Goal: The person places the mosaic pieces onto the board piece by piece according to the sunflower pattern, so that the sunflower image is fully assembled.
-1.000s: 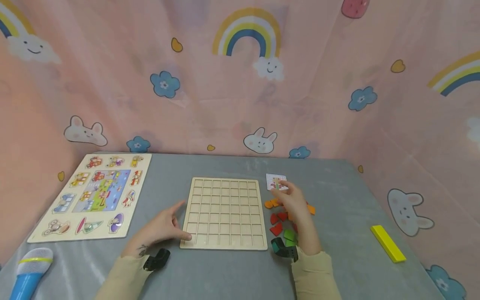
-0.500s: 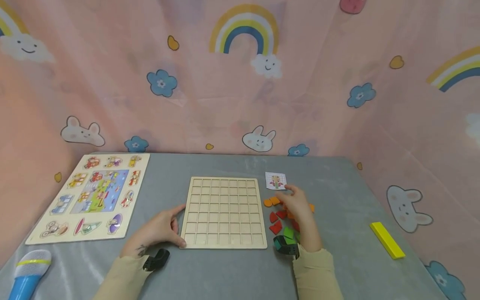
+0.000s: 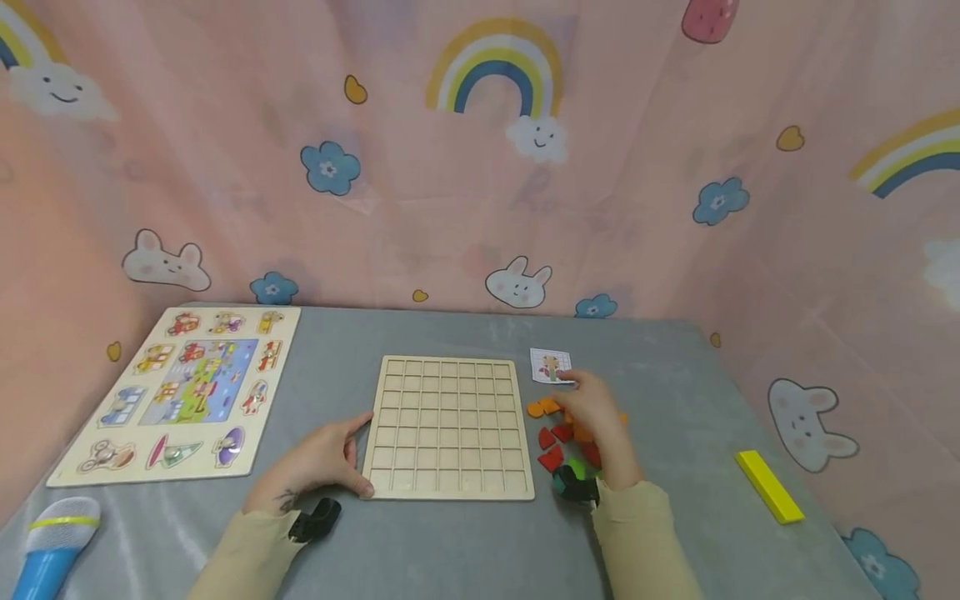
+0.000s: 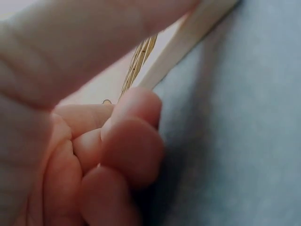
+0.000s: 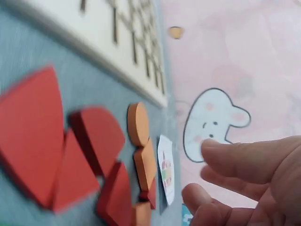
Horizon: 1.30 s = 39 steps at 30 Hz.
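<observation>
A pale wooden grid board [image 3: 450, 429] lies flat on the table with bare squares. My left hand [image 3: 322, 462] rests at its left side, thumb at the near corner and index finger along the edge; in the left wrist view the other fingers [image 4: 134, 150] are bent beside the board. My right hand [image 3: 592, 404] hovers over orange pieces [image 3: 546, 406] and red pieces [image 3: 551, 457], fingertips overlapping the corner of a small picture card [image 3: 546, 363]. In the right wrist view, thumb and fingers stand apart with nothing between them. Green pieces [image 3: 576, 468] are partly hidden below the wrist.
A picture puzzle board [image 3: 262, 454] lies at the left, and a toy microphone [image 3: 56, 550] is near the front left. A yellow bar [image 3: 769, 487] lies at the right. A pink patterned curtain [image 3: 637, 208] hangs behind the table.
My left thumb has slid off the board's surface to its near left corner. The right hand has drawn back slightly from the card, uncovering more of it. No piece has visibly moved.
</observation>
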Each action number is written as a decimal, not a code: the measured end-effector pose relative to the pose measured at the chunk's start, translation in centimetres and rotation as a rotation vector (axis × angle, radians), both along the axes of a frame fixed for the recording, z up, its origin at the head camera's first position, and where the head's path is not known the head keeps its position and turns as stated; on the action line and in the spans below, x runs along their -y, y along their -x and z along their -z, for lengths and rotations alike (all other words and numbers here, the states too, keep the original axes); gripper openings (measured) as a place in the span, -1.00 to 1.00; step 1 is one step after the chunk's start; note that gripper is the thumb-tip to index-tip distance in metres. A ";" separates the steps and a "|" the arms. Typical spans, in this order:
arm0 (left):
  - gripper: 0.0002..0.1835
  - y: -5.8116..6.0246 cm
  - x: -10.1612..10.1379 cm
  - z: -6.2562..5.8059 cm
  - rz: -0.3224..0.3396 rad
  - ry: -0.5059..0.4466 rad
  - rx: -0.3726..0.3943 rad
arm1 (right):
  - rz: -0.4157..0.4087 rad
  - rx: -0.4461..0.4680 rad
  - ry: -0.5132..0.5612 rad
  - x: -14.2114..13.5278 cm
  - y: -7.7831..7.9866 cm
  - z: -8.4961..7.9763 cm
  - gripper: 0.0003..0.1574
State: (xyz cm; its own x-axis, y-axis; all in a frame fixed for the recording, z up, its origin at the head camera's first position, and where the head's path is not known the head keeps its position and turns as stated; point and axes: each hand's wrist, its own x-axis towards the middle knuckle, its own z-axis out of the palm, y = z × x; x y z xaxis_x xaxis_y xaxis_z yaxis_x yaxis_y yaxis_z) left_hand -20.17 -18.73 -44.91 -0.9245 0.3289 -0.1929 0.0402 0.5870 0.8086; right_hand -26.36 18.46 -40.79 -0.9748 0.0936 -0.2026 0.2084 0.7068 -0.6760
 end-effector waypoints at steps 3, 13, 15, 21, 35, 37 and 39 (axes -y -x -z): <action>0.25 0.0 -0.1 -0.1 -0.008 0.014 -0.005 | -0.060 0.022 -0.193 0.3 0.8 -0.1 -0.47; 0.25 -0.1 -0.1 -0.1 -0.041 0.036 0.006 | -0.132 0.078 -0.447 1.5 2.0 1.2 -0.66; 0.25 0.0 -0.1 -0.1 -0.040 0.046 0.000 | -0.125 0.068 -0.421 1.5 2.0 1.1 -0.75; 0.25 0.2 -0.1 -0.1 -0.031 0.055 -0.017 | -0.123 0.007 -0.161 2.9 2.2 -0.4 -0.86; 0.24 0.0 -0.2 0.2 -0.024 0.029 -0.028 | -0.202 -0.026 0.112 13.1 4.6 0.6 -0.89; 0.24 -0.1 -0.3 0.1 -0.023 0.035 -0.035 | -0.200 -0.037 0.081 13.4 4.8 0.8 -0.89; 0.23 -0.1 -0.4 0.1 -0.028 0.044 -0.039 | -0.192 -0.029 0.061 13.6 4.9 1.0 -0.88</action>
State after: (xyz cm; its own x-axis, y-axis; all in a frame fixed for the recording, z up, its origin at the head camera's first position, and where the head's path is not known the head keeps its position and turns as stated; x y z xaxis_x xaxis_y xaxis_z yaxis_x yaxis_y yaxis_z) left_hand -20.05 -18.29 -44.98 -0.9404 0.2944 -0.1701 0.0542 0.6236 0.7799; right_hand -31.30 4.91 -41.76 -0.9790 -0.1059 -0.1740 0.0538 0.6895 -0.7223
